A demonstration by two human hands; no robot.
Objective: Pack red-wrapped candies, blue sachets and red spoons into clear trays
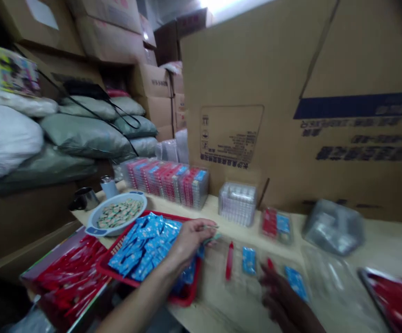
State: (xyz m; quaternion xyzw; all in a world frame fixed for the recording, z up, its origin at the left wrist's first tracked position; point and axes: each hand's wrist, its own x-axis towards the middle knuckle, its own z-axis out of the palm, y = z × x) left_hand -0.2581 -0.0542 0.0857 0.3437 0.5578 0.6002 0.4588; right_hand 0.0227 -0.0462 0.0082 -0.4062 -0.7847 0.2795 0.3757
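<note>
My left hand [190, 238] is over the right edge of a red basket [187, 298] heaped with blue packets [149, 245]. Its fingers pinch small greenish pieces [211, 238]. My right hand [279, 289] is over the table by a red item [270, 264]; its fingers are blurred, and whether it grips the item is unclear. Between the hands a red tube-like item [229, 263] and a blue packet [248, 260] lie in clear trays. Another blue packet [296, 282] lies just right of my right hand.
Behind are packed clear boxes [166, 180], stacked empty trays [237, 203], one filled tray [276, 225] and a clear container [334, 226]. At left are a bowl [118, 215] of small pieces and a box of red packets [72, 277]. A large carton [291, 175] stands behind.
</note>
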